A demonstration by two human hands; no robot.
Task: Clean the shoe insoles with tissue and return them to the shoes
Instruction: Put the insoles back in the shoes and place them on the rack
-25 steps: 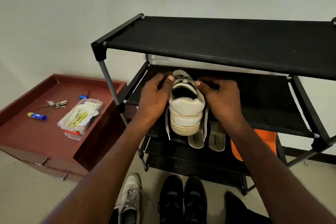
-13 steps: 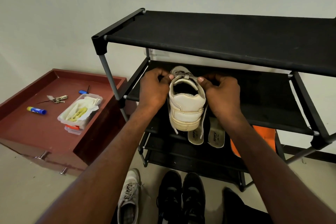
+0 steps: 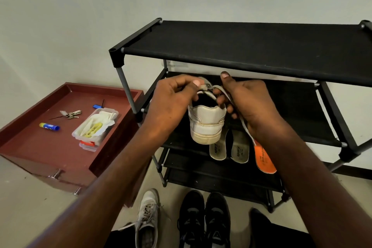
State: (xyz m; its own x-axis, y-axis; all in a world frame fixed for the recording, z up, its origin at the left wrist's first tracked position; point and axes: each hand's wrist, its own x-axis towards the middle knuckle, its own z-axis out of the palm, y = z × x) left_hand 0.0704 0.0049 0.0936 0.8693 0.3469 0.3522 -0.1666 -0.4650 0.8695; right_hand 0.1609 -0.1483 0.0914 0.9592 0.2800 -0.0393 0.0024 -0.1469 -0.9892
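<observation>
A white shoe (image 3: 206, 122) is held heel-toward-the-camera in front of the middle shelf of a black shoe rack (image 3: 241, 46). The tongue at the top of the shoe is pinched between the thumb and curled fingers of the left hand (image 3: 173, 98). The right hand (image 3: 247, 100) is curled against the right side of the shoe's opening, and a grey lace (image 3: 244, 127) is gripped in it; the lace runs down from the top of the shoe, under the palm, and hangs toward the shelf below.

On the rack's lower shelf, directly beneath the held shoe, 2 grey insoles (image 3: 228, 148) are laid side by side, heels toward the camera, their front ends hidden behind the shoe. Just to their right, an orange insole (image 3: 263, 159) is seen, partly covered by the right forearm.

On the floor in front of the rack, a second white shoe (image 3: 148, 217) is placed at the left, with a pair of black shoes (image 3: 204, 219) beside it.

To the left of the rack, a reddish-brown desk (image 3: 30, 147) with a raised rim is seen. On it, a clear plastic container (image 3: 94, 127) holding white tissue (image 3: 104, 118) and a yellow item is set. Well apart from it, a bunch of keys (image 3: 70, 114), a blue and yellow tube (image 3: 49, 126) and a small blue object (image 3: 96, 106) are laid.
</observation>
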